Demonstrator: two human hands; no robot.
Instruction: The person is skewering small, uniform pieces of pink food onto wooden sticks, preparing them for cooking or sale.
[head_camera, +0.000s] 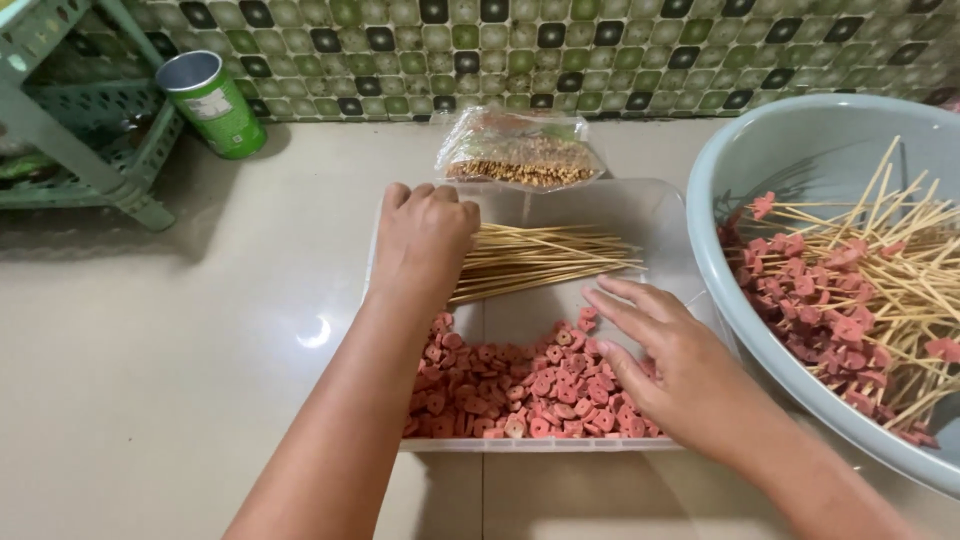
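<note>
We see the left hand (424, 238) lying knuckles-up on the near end of a bundle of bare bamboo skewers (545, 258) at the back of a clear plastic tray (655, 205), its fingers curled down over the sticks, though we cannot tell whether they grip them; the right hand (668, 360) rests flat on the heap of pink sausage slices (505, 385) filling the front of the tray, fingers straight and slightly spread, holding nothing. To the right, just beside the tray, we find a pale grey basin (790, 130) holding finished skewers (860, 290) threaded with the same pink pieces; behind the tray lies a clear bag of brown bits (518, 150), and well off to the left a green can (212, 103) leans by a green plastic rack (75, 120).
</note>
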